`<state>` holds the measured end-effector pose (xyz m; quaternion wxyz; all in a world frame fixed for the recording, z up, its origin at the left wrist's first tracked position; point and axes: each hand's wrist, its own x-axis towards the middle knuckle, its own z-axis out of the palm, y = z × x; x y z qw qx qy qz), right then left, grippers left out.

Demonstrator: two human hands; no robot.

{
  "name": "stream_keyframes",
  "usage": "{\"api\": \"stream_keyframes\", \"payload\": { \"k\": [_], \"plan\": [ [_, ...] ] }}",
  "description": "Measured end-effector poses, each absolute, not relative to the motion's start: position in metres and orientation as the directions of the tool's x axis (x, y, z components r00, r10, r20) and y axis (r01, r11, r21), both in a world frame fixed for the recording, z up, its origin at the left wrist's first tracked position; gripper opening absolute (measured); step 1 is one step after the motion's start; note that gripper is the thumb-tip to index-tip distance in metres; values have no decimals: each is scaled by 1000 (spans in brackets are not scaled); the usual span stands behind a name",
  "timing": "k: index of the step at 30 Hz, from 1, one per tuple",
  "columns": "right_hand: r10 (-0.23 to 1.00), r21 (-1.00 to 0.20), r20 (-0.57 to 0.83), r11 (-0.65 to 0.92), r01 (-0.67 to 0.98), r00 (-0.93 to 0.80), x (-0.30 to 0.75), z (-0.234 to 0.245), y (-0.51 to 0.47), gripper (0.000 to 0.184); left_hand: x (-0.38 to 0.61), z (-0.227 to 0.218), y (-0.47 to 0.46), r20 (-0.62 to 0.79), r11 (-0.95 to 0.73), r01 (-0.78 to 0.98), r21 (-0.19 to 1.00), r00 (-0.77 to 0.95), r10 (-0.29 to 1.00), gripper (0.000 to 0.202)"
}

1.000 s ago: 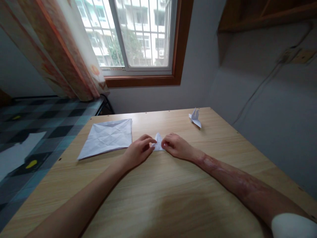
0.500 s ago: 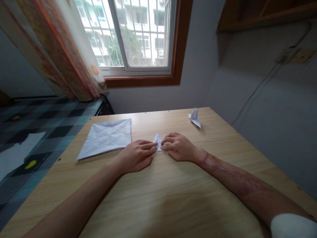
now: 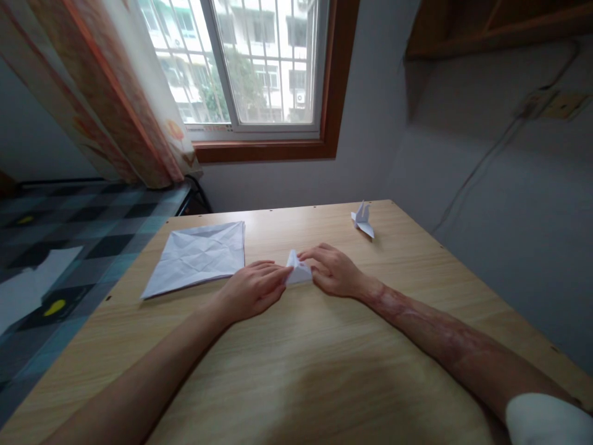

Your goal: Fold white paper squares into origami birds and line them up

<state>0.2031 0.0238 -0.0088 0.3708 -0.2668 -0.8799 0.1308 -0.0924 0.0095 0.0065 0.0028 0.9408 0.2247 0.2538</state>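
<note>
A small folded piece of white paper lies on the wooden table between my hands, its narrow tip pointing to the window. My left hand holds its left edge with the fingertips, the palm low over the table. From the right, my right hand grips the other side, index finger over the upper part and thumb by the lower right corner. The fingers partly cover the paper, so its exact folds are hidden. Behind my right hand stands a folded paper crane.
Creased square white sheets lie at the left of the table, close to my left hand. Left of the table is a checkered bed with white paper on it. A window and a wall stand beyond the far edge.
My right hand's index finger has shifted up and over the folded paper, and its fingers have spread slightly. More of the paper's lower part now shows. My left hand has barely moved.
</note>
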Motion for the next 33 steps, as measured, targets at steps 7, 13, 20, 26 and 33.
{"api": "stream_keyframes", "payload": {
  "k": [7,13,20,26,33],
  "plan": [
    [511,-360,519,857,367,-685,202,-5,25,36,-92,9,11,446,-893,407,191,775,448,27],
    [580,-363,538,814,453,-612,202,-4,23,9,-86,11,4,465,-870,466,161,742,483,17],
    [594,-341,609,794,502,-526,202,-10,25,16,-81,7,6,443,-805,569,165,687,577,18],
    [602,-395,622,793,464,-501,203,-6,22,16,-81,6,9,395,-789,587,181,692,605,30],
    [625,-414,612,775,477,-485,204,-10,27,32,-74,6,1,391,-710,685,167,615,685,46]
  ]
}}
